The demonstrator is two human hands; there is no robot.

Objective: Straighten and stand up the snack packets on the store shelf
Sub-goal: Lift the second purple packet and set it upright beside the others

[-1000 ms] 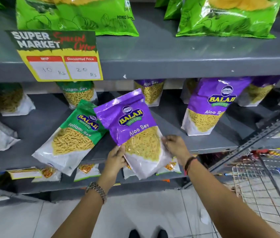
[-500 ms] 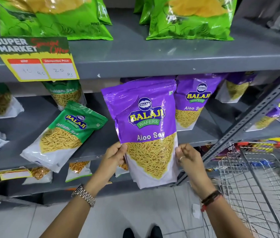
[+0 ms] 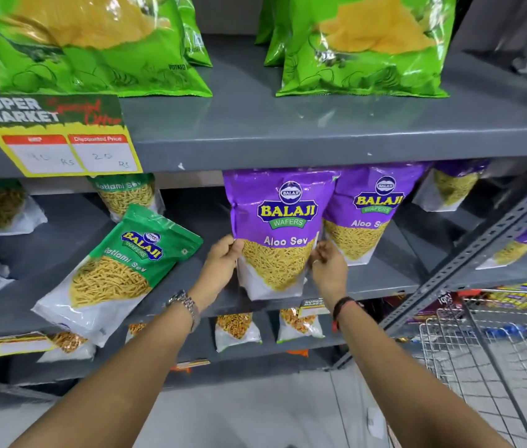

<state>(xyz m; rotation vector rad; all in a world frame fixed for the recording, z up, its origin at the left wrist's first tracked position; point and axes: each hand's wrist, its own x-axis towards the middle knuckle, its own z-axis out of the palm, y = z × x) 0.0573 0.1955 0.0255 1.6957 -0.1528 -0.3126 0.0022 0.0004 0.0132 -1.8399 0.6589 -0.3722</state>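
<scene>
Both hands are on the purple Aloo Sev packet (image 3: 279, 231) here: left hand (image 3: 221, 265) pinching its left edge, right hand (image 3: 328, 265) pinching the right edge, each closed on the packet about halfway up. The packet is upright and facing out, its bottom right at the front edge of the middle shelf (image 3: 384, 279), its top just under the shelf above. Tucked behind its right side is a second purple Aloo Sev packet (image 3: 375, 218), also standing, the two overlapping. Off to the left, the green Ratlami Sev packet (image 3: 120, 273) is tilted hard, top leaning right and its white bottom corner hanging over the shelf's front edge. More sev packets sit further back along the rear of that shelf. The top shelf has big green chip bags (image 3: 94, 46), plus a yellow special offer price tag (image 3: 58, 134) stuck on its front edge at the left. A wire shopping cart (image 3: 488, 367) is down at the lower right.
</scene>
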